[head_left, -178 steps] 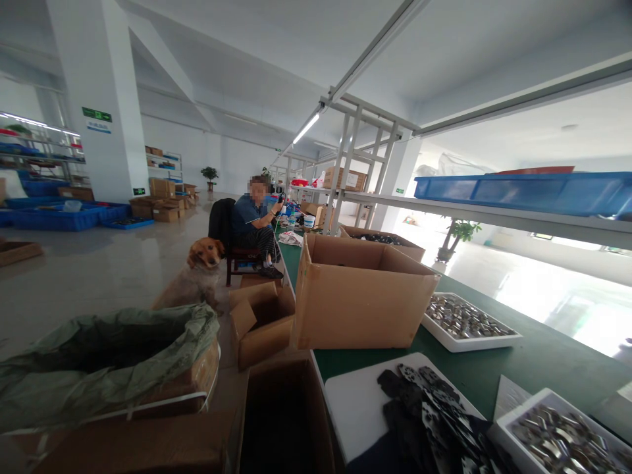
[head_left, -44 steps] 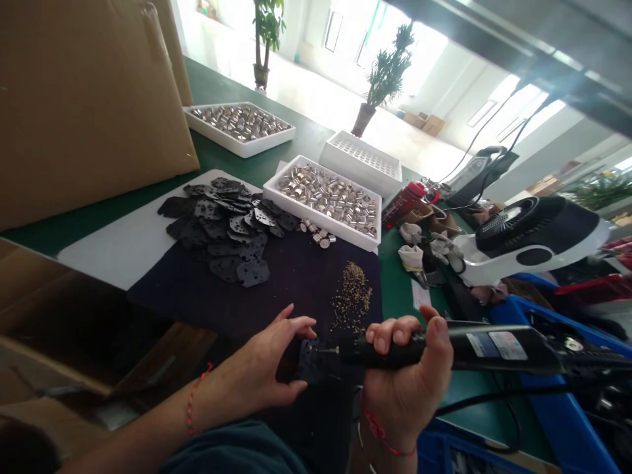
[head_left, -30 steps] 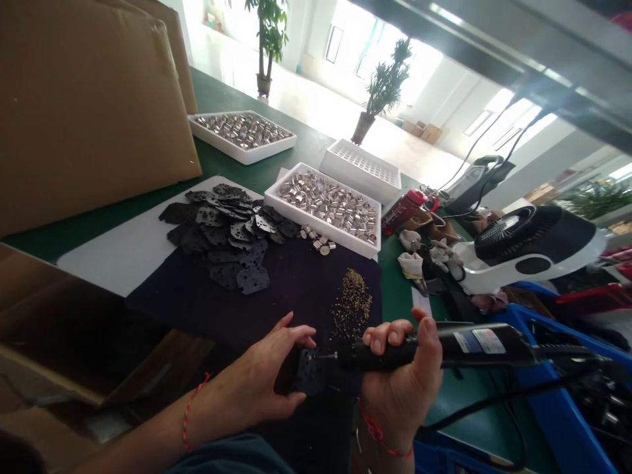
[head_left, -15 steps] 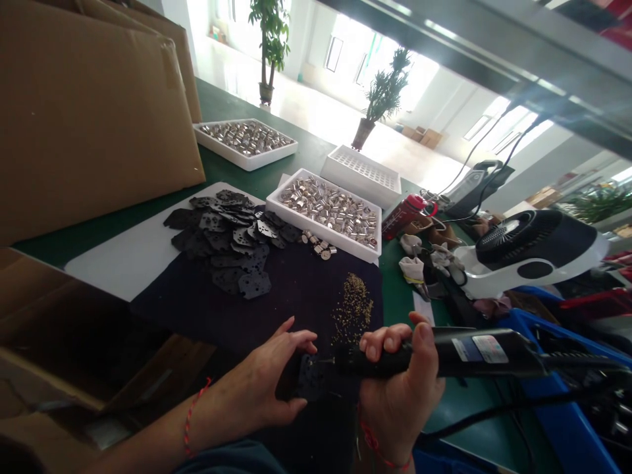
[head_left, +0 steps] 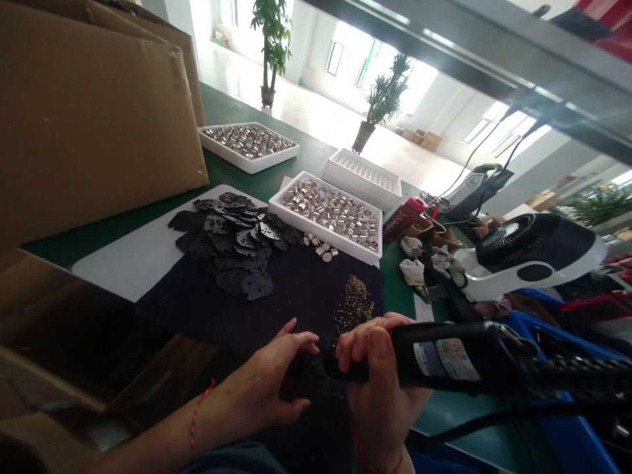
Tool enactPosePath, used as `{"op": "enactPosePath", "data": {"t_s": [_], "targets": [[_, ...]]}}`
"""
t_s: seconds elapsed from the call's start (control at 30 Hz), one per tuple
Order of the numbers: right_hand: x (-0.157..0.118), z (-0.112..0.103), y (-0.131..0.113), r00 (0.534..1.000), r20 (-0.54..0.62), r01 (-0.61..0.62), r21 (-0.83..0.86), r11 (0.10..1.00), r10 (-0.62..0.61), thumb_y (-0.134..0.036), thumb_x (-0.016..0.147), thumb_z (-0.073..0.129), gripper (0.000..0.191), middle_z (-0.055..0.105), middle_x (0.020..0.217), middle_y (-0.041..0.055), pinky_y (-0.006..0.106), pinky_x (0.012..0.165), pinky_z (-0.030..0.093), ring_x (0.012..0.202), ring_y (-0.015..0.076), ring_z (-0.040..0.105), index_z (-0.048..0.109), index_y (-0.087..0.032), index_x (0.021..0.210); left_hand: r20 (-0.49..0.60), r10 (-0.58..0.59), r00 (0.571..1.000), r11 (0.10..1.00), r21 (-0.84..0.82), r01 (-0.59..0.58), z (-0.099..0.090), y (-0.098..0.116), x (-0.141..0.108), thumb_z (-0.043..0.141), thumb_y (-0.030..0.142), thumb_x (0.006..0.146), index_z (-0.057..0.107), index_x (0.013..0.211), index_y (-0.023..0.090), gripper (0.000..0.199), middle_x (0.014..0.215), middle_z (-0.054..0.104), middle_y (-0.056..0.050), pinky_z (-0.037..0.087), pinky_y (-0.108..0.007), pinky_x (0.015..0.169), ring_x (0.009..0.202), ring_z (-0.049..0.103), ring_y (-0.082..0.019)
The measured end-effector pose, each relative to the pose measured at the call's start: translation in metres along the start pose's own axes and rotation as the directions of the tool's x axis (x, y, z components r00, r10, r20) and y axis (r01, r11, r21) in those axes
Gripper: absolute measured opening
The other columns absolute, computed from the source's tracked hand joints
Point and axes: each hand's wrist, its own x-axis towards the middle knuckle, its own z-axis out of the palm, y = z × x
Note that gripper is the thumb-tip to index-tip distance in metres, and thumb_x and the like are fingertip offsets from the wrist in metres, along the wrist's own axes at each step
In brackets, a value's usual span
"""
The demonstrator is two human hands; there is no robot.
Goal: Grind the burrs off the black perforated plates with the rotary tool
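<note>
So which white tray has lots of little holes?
The white tray beside the red bottle: rows of little holes show in it, while the other two trays hold heaps of shiny metal pieces.

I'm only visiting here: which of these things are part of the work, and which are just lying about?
Seem part of the work:
right hand gripping a rotary tool
left hand at a black holed plate
pile of black plates
dark cloth mat

Seem just lying about:
red bottle
desk fan
white gloves
cardboard box
</note>
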Motion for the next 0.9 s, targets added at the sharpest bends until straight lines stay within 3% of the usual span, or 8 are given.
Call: {"op": "enactPosePath", "data": {"t_s": [0.3,0.6,0.67,0.73,0.83,0.9], "targets": [[0.008,0.002,0.005,0.997,0.061,-0.041,0.010,0.999,0.040,-0.032,0.092,0.085,0.025,0.055,0.061,-0.0100,0.020,0.042,0.044,0.043,0.0074,0.049,0.062,-0.022,0.092,0.017,-0.033,0.999,0.999,-0.019,0.034,-0.001,0.000,0.002,0.080,0.010,0.074,0.039,0.147,0.031,0.086,0.135,0.071,-0.002,0.023,-0.064,0.139,0.132,0.070,-0.026],[0.005,-0.003,0.005,0.999,0.016,-0.030,0.050,0.998,0.030,-0.032,0.095,0.082,0.022,0.054,0.060,-0.0100,0.021,0.044,0.045,0.042,0.0078,0.051,0.063,-0.022,0.094,-0.010,-0.021,1.000,1.000,-0.007,0.021,-0.001,0.002,0.003,0.078,0.010,0.072,0.042,0.143,0.028,0.082,0.130,0.073,-0.003,0.027,-0.063,0.138,0.127,0.073,-0.027],[0.005,-0.006,-0.004,0.999,-0.042,-0.012,0.078,0.997,0.016,-0.033,0.095,0.079,0.018,0.054,0.058,-0.0102,0.022,0.045,0.047,0.042,0.0083,0.050,0.065,-0.023,0.101,-0.027,-0.010,1.000,1.000,0.011,0.011,0.001,-0.001,0.002,0.078,0.010,0.071,0.043,0.144,0.029,0.083,0.129,0.074,-0.002,0.031,-0.062,0.136,0.128,0.073,-0.029],[0.007,-0.012,-0.015,0.985,-0.173,0.041,0.097,0.994,-0.024,-0.034,0.095,0.076,0.019,0.053,0.059,-0.0108,0.024,0.048,0.050,0.043,0.0090,0.048,0.065,-0.025,0.108,-0.054,0.014,0.998,1.000,0.028,-0.013,0.005,-0.005,0.001,0.078,0.010,0.070,0.041,0.146,0.031,0.087,0.128,0.074,-0.001,0.033,-0.061,0.136,0.129,0.073,-0.029],[0.012,-0.026,-0.024,0.920,-0.380,0.124,0.053,0.991,-0.095,-0.037,0.091,0.075,0.020,0.051,0.059,-0.0109,0.025,0.050,0.051,0.045,0.0101,0.045,0.062,-0.026,0.102,-0.108,0.053,0.993,0.998,0.043,-0.049,0.011,-0.014,-0.002,0.076,0.009,0.067,0.040,0.149,0.034,0.093,0.127,0.074,0.001,0.032,-0.060,0.136,0.129,0.073,-0.029],[0.015,-0.035,-0.020,0.887,-0.453,0.107,0.019,0.994,-0.087,-0.039,0.088,0.078,0.024,0.050,0.059,-0.0105,0.026,0.051,0.052,0.046,0.0106,0.046,0.061,-0.025,0.098,-0.124,0.061,0.990,0.997,0.049,-0.055,0.014,-0.018,-0.004,0.075,0.010,0.066,0.040,0.150,0.035,0.094,0.127,0.074,0.002,0.032,-0.059,0.137,0.130,0.073,-0.029]]}}
